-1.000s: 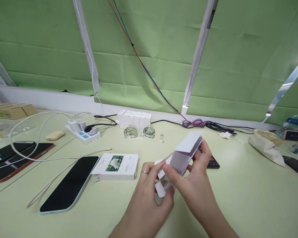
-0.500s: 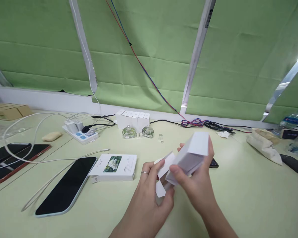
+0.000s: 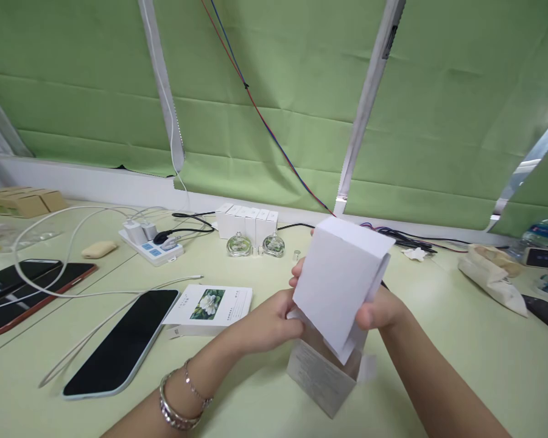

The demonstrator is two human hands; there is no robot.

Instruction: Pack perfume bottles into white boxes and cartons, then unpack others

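Note:
A white folded cardboard insert (image 3: 338, 280) is held upright between both hands above the table. My left hand (image 3: 274, 316) grips its lower left edge with fingers closed behind it. My right hand (image 3: 381, 310) pinches its right side, thumb in front. Directly beneath stands a small open grey-white carton (image 3: 322, 380), and the insert's lower end reaches down to its mouth. A flat white box printed with a white flower (image 3: 210, 307) lies on the table to the left of my hands.
Two small glass bottles (image 3: 256, 244) stand before a row of white boxes (image 3: 246, 220) at the back. A black phone (image 3: 119, 340), two more phones (image 3: 22, 292), a power strip (image 3: 153, 246) and white cables lie left. A cloth bag (image 3: 493, 274) sits right.
The insert has swung upright and been raised toward the camera. An open carton has come into sight under it. My left forearm with bracelets now shows.

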